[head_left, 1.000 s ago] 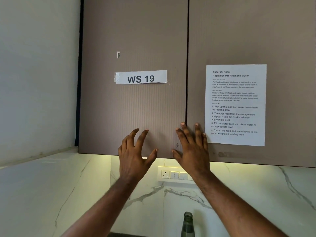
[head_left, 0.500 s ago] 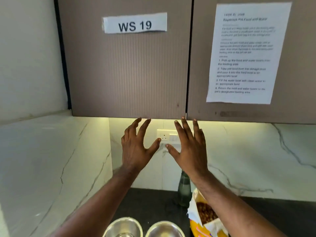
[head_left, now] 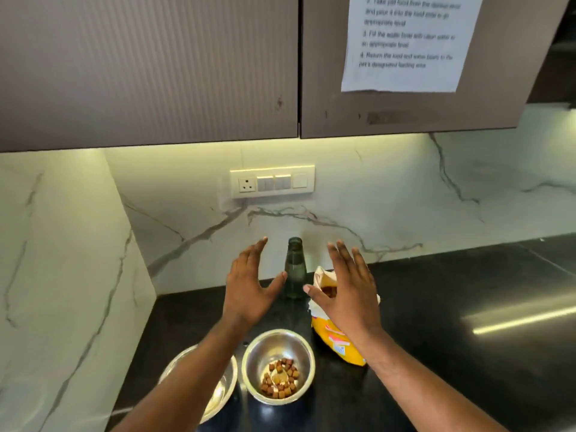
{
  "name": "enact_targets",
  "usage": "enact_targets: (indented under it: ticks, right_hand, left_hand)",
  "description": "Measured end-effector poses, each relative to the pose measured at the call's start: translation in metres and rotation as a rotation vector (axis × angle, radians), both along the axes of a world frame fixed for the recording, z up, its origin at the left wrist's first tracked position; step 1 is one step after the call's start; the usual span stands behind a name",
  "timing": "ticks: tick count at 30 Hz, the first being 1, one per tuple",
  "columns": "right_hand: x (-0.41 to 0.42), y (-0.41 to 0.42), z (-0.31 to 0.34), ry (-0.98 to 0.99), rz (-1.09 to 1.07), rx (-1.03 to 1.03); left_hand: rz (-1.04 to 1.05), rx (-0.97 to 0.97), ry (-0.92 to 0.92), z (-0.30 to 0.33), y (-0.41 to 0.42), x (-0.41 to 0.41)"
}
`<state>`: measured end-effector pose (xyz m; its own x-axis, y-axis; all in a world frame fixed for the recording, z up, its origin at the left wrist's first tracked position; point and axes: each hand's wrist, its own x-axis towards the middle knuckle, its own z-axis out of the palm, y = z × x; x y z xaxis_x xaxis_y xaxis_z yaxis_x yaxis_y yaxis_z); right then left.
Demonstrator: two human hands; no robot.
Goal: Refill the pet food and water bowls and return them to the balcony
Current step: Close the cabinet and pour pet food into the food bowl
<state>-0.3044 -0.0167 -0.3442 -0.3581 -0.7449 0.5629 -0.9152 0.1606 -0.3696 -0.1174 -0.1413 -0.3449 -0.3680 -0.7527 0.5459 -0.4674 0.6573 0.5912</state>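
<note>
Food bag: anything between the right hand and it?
Nothing visible. The right hand, fingers spread and holding nothing, hovers in front of the open top of the yellow food bag, partly hiding it. The green bottle stands to the bag's left, in the gap between the two hands, not in the way.

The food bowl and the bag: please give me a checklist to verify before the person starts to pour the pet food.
1. Both hands free: left hand and right hand are open and hold nothing. Ok.
2. Food bag open at the top, kibble visible inside. Ok.
3. Food bowl upright on the counter, beside the bag. Ok.
4. Food level: only some kibble at the bottom. Not ok.
5. Second bowl holds water: hidden by the left arm. Cannot tell.
6. Bottle full: cannot tell.
</note>
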Motion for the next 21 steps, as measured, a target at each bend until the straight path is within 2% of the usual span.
enact_targets:
  ticks: [5,10,15,21]
  right_hand:
    - [-0.021,0.033,-0.048,-0.148,-0.141,0.144]
    - [-0.045,0.052,-0.085,-0.377,-0.174,0.238]
    - [-0.068,0.051,-0.121,-0.549,-0.130,0.264]
    - [-0.096,0.029,-0.151,-0.790,0.007,0.278]
  left_hand:
    - [-0.144,0.322,-0.057,-0.052,-0.002,-0.024]
    - [-0.334,0.575,-0.113,-0.084,-0.017,-0.060]
    - [-0.483,0.820,-0.213,-0.103,-0.043,-0.092]
    - [-0.593,0.965,-0.414,-0.125,-0.070,-0.122]
